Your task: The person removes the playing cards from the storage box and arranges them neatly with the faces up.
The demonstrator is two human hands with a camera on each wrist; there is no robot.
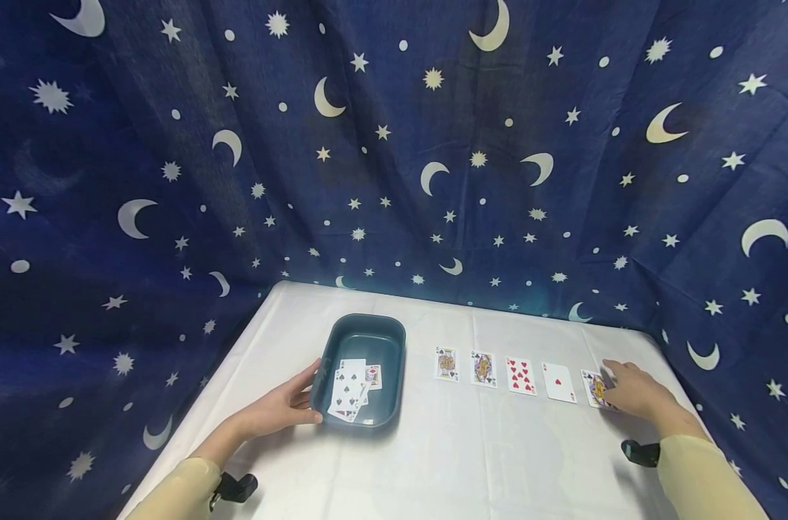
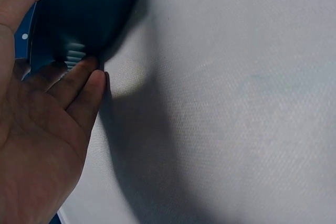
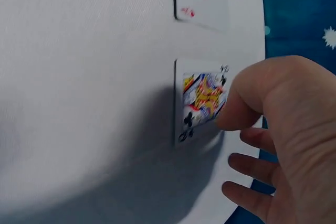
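My left hand [image 1: 282, 406] touches the left side and near-left corner of a dark teal tray [image 1: 399, 361], its fingers extended along the wall. Several loose playing cards [image 1: 349, 386] lie overlapping in the tray's near part, a spade card on top. On the right, my right hand [image 1: 641, 393] is at the right end of a clubs face card [image 3: 202, 100]. Its bent thumb meets the card's edge, and the index fingertip is hidden in the right wrist view. The other fingers are apart from the card.
Face-up cards form a row to the left of my right hand: an ace of hearts [image 1: 559, 383], a many-pip heart card [image 1: 521, 376] and two black face cards [image 1: 483, 369]. A white cloth covers the table [image 1: 426, 462]. Blue star-and-moon curtains [image 1: 394, 180] enclose it.
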